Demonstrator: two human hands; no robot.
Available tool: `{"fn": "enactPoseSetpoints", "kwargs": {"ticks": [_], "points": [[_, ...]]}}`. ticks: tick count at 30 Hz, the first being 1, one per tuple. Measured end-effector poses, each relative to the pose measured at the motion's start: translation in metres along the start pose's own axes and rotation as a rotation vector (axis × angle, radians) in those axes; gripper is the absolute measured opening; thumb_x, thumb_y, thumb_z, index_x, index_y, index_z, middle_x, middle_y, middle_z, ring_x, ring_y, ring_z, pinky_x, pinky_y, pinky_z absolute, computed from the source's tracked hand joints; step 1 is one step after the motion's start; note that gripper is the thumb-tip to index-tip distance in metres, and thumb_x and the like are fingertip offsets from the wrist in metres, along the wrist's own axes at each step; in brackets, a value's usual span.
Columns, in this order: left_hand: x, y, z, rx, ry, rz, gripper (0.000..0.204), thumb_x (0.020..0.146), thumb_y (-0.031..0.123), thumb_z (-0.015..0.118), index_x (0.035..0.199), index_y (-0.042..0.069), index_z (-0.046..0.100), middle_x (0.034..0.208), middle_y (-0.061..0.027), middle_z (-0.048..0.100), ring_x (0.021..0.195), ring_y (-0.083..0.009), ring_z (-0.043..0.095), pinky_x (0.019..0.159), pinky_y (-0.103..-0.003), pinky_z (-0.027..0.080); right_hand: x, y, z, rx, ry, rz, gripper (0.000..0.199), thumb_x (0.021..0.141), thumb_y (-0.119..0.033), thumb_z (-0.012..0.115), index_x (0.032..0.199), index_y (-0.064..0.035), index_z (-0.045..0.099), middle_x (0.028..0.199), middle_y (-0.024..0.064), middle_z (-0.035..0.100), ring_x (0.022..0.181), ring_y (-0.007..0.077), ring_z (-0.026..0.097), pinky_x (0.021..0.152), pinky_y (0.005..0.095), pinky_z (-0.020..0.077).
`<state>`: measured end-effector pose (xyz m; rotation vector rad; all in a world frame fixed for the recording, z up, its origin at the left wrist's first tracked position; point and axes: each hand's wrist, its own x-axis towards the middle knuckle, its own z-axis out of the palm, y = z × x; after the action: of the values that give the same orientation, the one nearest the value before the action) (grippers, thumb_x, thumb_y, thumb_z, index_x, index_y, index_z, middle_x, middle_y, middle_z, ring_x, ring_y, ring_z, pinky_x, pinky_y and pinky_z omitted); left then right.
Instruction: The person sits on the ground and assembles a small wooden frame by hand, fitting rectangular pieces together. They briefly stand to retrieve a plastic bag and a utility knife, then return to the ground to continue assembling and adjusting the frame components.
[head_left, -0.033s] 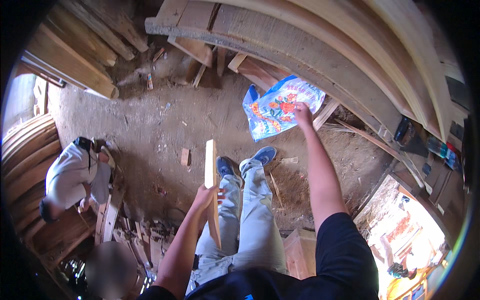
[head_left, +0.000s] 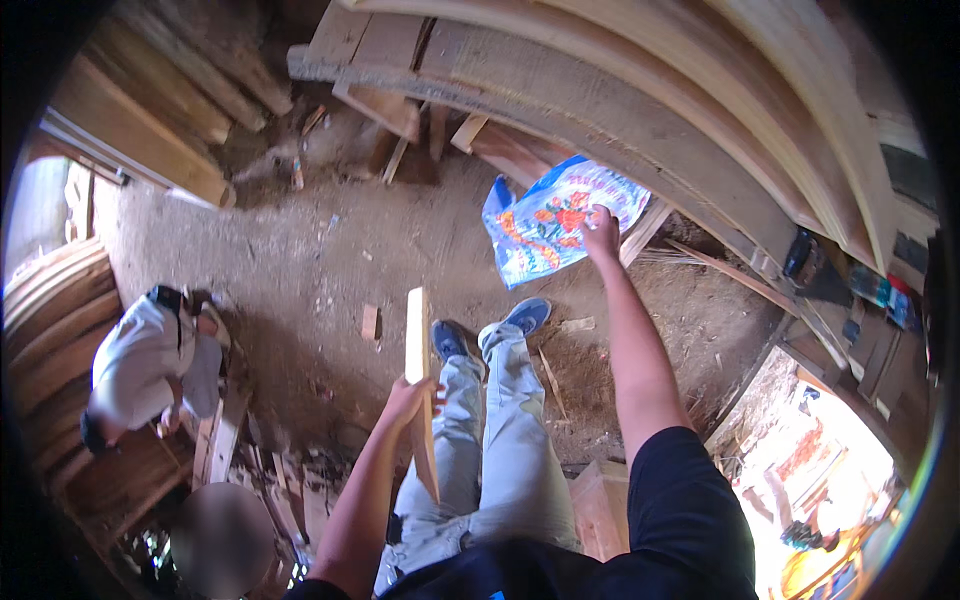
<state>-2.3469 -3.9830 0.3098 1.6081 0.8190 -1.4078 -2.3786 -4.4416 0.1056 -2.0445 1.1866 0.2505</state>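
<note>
My left hand (head_left: 405, 400) is wrapped round a short, pale wooden board (head_left: 417, 345), held lengthwise in front of my legs. My right arm is stretched forward, and its hand (head_left: 601, 236) appears over a blue and white plastic sack (head_left: 545, 240) with red and orange flower prints. The fingers of that hand are bent together as in a pinch. Whether they touch the sack or hold something small cannot be made out. The sack lies crumpled against the foot of a long wooden bench (head_left: 560, 95).
Long curved timbers (head_left: 690, 70) lie on the bench. At the left a person (head_left: 150, 350) bends over beside stacked wood (head_left: 55, 340). A small wood block (head_left: 370, 322) lies on the dirt floor. Thick planks (head_left: 140, 120) stand far left; a bright opening (head_left: 800, 480) is at lower right.
My right hand sits slightly lower over the sack, and its fingers have shifted a little. The left hand still holds the board, with the board's top tipped slightly left.
</note>
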Motion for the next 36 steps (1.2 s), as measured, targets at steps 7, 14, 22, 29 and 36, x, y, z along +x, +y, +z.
{"fn": "enactPoseSetpoints", "kwargs": {"ticks": [7, 14, 22, 29, 36], "points": [[-0.016, 0.008, -0.086, 0.081, 0.158, 0.141, 0.035, 0.087, 0.005, 0.062, 0.118, 0.003, 0.046, 0.085, -0.0145, 0.065, 0.051, -0.0222, 0.061, 0.044, -0.035, 0.053, 0.083, 0.083, -0.034, 0.060, 0.609, 0.383, 0.125, 0.063, -0.044, 0.092, 0.150, 0.0114, 0.021, 0.154, 0.0325, 0.030, 0.144, 0.0397, 0.033, 0.119, 0.0417, 0.0298], [0.027, -0.041, -0.165, 0.140, 0.289, 0.147, 0.036, 0.082, -0.002, 0.068, 0.111, 0.007, 0.048, 0.084, -0.0120, 0.069, 0.050, -0.0172, 0.061, 0.044, -0.031, 0.052, 0.126, 0.137, 0.012, 0.306, 0.141, 0.052, 0.028, 0.079, -0.014, 0.073, 0.103, 0.0000, 0.069, 0.092, 0.0090, 0.071, 0.077, 0.0158, 0.063, 0.067, 0.0386, 0.0520], [-0.014, 0.019, -0.133, 0.155, 0.219, 0.112, 0.030, 0.085, 0.017, 0.078, 0.101, 0.005, 0.055, 0.077, -0.0077, 0.064, 0.048, -0.0163, 0.056, 0.043, -0.031, 0.048, -0.139, -0.053, 0.113, 0.171, 0.148, 0.105, 0.030, 0.094, -0.030, 0.051, 0.092, -0.0043, 0.066, 0.084, 0.0222, 0.069, 0.077, 0.0412, 0.068, 0.067, 0.0537, 0.0527], [-0.022, 0.093, -0.074, 0.186, 0.197, 0.203, 0.067, 0.079, 0.062, 0.076, 0.109, 0.004, 0.062, 0.080, -0.0053, 0.063, 0.053, -0.0149, 0.055, 0.048, -0.032, 0.047, -0.310, -0.141, 0.129, 0.031, -0.263, -0.246, 0.030, 0.092, -0.020, 0.048, 0.116, -0.0095, 0.061, 0.099, 0.0222, 0.070, 0.087, 0.0433, 0.068, 0.076, 0.0540, 0.0541], [0.020, 0.096, -0.063, 0.191, 0.159, 0.263, 0.076, 0.075, 0.058, 0.081, 0.116, 0.001, 0.052, 0.084, -0.0098, 0.062, 0.051, -0.0165, 0.058, 0.043, -0.032, 0.047, -0.342, -0.157, 0.110, -0.245, -0.677, -0.584, 0.071, 0.089, -0.010, 0.052, 0.155, -0.0241, 0.028, 0.115, 0.0186, 0.066, 0.094, 0.0398, 0.068, 0.080, 0.0514, 0.0544]]}}
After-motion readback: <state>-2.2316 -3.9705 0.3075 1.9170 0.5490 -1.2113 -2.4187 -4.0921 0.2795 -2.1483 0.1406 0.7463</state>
